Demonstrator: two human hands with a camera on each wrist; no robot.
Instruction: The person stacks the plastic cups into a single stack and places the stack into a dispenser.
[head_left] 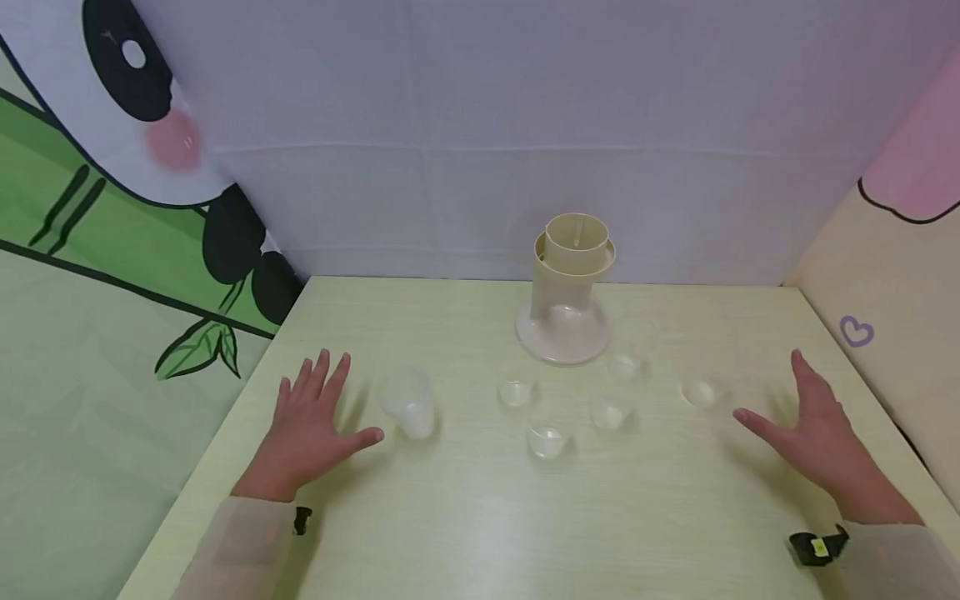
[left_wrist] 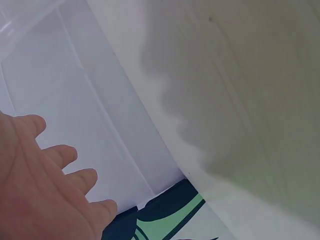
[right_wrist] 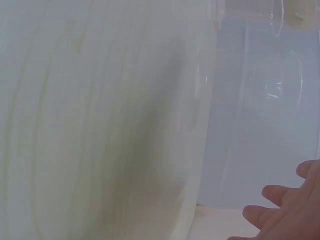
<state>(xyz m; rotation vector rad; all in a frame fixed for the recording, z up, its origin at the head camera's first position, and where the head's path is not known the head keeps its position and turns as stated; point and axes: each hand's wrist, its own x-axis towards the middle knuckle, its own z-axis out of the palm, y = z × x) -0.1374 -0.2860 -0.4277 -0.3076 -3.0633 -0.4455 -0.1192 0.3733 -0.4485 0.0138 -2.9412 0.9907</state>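
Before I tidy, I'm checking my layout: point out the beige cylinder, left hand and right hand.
Beige cylinder (head_left: pixel 564 288), head view: front wall.
Left hand (head_left: pixel 306 429), head view: its back.
Right hand (head_left: pixel 817 437), head view: near thumb base.

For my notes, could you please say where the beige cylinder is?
In the head view, the beige cylinder stands right of centre, behind the clear cups.

Right of the left hand (head_left: pixel 303 437), that pale table (head_left: pixel 480 525) bears a cloudy cup (head_left: pixel 408 400), clear cups (head_left: pixel 547 442), a beige stand (head_left: pixel 564 287).
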